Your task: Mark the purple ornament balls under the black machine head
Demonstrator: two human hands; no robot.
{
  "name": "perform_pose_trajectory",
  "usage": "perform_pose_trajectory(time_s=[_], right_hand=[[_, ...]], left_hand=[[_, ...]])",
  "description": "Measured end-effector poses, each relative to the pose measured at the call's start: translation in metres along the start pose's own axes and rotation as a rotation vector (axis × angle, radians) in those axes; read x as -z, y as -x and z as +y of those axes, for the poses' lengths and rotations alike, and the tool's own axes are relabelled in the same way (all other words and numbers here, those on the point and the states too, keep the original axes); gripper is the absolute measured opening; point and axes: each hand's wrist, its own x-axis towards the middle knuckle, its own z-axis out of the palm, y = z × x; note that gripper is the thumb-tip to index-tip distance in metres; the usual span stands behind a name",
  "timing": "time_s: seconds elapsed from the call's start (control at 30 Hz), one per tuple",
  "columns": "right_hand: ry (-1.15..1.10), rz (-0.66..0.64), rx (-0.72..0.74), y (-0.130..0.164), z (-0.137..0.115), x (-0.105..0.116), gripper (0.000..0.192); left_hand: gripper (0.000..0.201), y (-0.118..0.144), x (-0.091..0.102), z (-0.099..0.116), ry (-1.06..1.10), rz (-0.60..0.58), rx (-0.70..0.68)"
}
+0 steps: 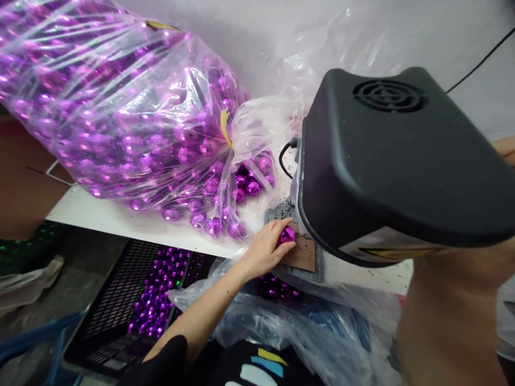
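My left hand (pixel 263 247) pinches a shiny purple faceted ball (pixel 287 235) between thumb and fingers. It holds the ball over a brown board (pixel 302 256) lying on the grey metal base (pixel 319 268) of a machine. The black machine housing (pixel 386 161), with a round vent on top, overhangs this spot and hides the part beneath. At the far right edge, a strip of skin behind the housing appears to be my right hand (pixel 507 149); its fingers are hidden.
A large clear bag of purple balls (pixel 120 123), tied with yellow, lies on the white table (pixel 96 217). Below the edge stands a black crate (pixel 108 305) holding more balls. Clear plastic sheeting (pixel 306 332) hangs over my lap. Blurred brown shapes fill both sides.
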Motion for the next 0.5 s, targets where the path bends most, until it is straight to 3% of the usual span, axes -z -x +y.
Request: perform_pose_trajectory(time_s=[0.2, 0.33, 0.5], right_hand=[[0.037, 0.012, -0.048, -0.004, -0.007, 0.0, 0.035], [0.049, 0.007, -0.02, -0.004, -0.01, 0.0, 0.033], [0.029, 0.006, -0.006, -0.005, -0.007, 0.0, 0.035]], left_hand=[[0.048, 0.006, -0.032, -0.001, -0.167, 0.208, -0.116], [0.048, 0.012, -0.045, -0.006, -0.289, 0.203, -0.112], [0.047, 0.009, -0.041, -0.003, -0.245, 0.196, -0.111]])
